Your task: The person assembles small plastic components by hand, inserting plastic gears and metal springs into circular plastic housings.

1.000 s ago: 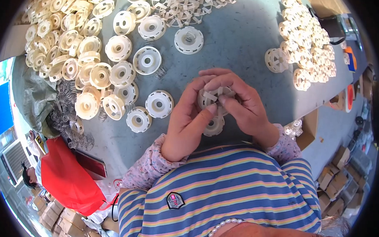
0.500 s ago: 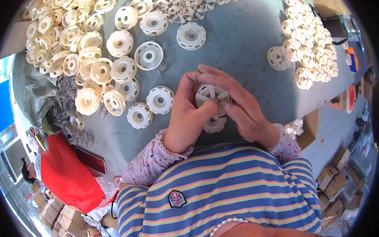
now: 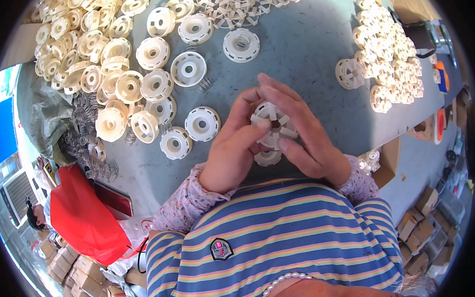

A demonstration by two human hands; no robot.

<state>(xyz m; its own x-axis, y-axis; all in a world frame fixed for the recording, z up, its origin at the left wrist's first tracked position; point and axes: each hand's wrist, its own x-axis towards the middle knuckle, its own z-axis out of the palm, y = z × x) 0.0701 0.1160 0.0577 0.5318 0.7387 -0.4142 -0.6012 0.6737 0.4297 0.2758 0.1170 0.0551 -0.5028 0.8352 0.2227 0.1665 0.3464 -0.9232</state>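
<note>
Both hands pinch one white spoked plastic wheel [image 3: 272, 127] just above the grey tabletop [image 3: 307, 52]: the left hand [image 3: 236, 148] grips its left edge, the right hand [image 3: 305, 133] covers its right side. Another white disc [image 3: 267, 157] lies directly below it

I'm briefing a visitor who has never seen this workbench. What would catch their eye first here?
First, the two hands at the centre: the left hand and right hand together grip a white spoked plastic wheel just above the grey table. Next, the heap of cream round plastic discs spread over the table's upper left, with a smaller pile of white parts at the upper right. A bright red bag sits at the lower left.
</note>
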